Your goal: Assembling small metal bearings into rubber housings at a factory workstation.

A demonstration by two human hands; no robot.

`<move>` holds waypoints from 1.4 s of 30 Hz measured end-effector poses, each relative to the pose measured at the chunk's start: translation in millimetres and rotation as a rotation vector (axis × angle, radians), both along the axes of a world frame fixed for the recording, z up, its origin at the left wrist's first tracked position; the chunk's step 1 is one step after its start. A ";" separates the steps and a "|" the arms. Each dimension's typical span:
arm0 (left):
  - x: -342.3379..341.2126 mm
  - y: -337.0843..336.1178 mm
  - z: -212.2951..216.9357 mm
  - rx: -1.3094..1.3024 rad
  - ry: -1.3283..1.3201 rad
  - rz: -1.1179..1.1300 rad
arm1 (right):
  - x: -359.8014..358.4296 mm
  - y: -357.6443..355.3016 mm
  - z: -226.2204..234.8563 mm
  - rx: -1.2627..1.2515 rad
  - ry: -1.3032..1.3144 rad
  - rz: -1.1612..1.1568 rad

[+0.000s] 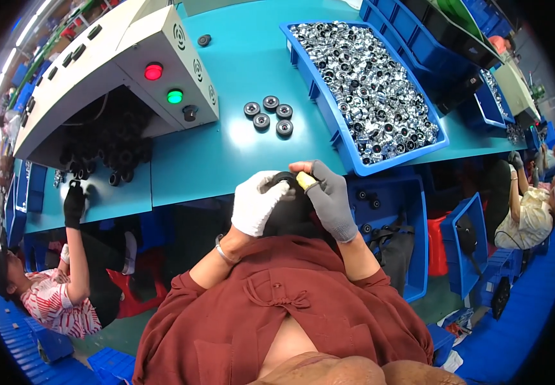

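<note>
In front of my body, just off the table's near edge, my left hand in a white glove grips a small black wheel between thumb and fingers. Close against its right side is my right hand, in a grey glove with yellow wrapping on one digit. Its fingers are bent and closed towards the wheel; whatever they pinch is too small or hidden to name. Beyond both hands, several black wheels with metallic centres lie in a cluster on the teal table.
A blue bin full of shiny metal-and-black parts stands at the right. At the left, a white machine with red and green lights covers a pile of black wheels. A co-worker's black-gloved hand reaches there. Blue crates sit below right.
</note>
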State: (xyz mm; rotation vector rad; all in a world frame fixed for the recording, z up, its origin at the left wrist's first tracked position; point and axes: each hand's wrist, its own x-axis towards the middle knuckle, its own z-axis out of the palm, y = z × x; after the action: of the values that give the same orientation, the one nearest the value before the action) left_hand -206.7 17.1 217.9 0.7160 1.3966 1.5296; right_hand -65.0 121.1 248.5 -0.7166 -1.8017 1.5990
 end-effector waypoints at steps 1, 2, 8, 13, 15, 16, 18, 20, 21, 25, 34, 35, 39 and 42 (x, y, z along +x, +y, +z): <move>1.4 -0.6 0.7 0.042 -0.057 0.024 | 0.8 -2.2 -1.2 -0.002 0.000 0.000; 2.6 -1.1 1.3 0.084 -0.114 0.048 | 1.9 -5.2 -3.4 -0.017 -0.009 0.021; 10.8 -4.2 1.5 0.056 0.029 0.080 | 3.6 -8.7 -13.6 0.028 0.011 0.025; 9.0 -6.0 -4.1 0.047 0.060 0.108 | 1.9 -16.4 -26.0 0.364 0.082 -0.063; 7.9 -7.1 -7.3 0.036 0.022 0.075 | 2.4 -16.9 -31.9 0.429 0.072 -0.067; 6.1 -7.9 -7.3 0.033 0.021 0.078 | 2.7 -16.8 -33.4 0.407 0.064 -0.056; 1.5 -9.0 -4.9 0.000 0.023 0.009 | 5.3 -16.3 -34.1 0.383 0.056 -0.045; 1.3 -9.5 -0.5 -0.015 0.024 -0.008 | 10.0 -15.6 -32.7 0.349 0.034 0.003; 2.4 -9.4 2.5 -0.027 0.026 -0.029 | 10.3 -16.3 -32.8 0.349 0.034 0.001; 9.4 -10.0 11.9 0.014 -0.052 0.001 | 10.8 -14.6 -30.9 -0.130 0.090 0.049; 2.3 -15.7 -1.4 -0.039 0.276 -0.036 | 5.5 -5.4 -20.7 0.150 -0.032 0.132; 4.5 -16.4 -1.7 -0.073 0.262 0.014 | 4.6 -6.9 -22.6 0.080 -0.029 0.126; 13.2 -19.2 -5.9 0.041 -0.023 0.156 | -3.4 -22.9 -30.9 -0.174 0.091 0.048; 15.5 -21.9 -7.6 0.027 0.002 0.192 | -2.3 -35.2 -31.8 -0.222 0.078 0.049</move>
State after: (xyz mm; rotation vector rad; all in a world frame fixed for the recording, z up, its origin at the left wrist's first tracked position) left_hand -191.2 -4.8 210.4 0.6145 1.4829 1.6992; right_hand -67.2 85.8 216.7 -0.7034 -1.6135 1.8538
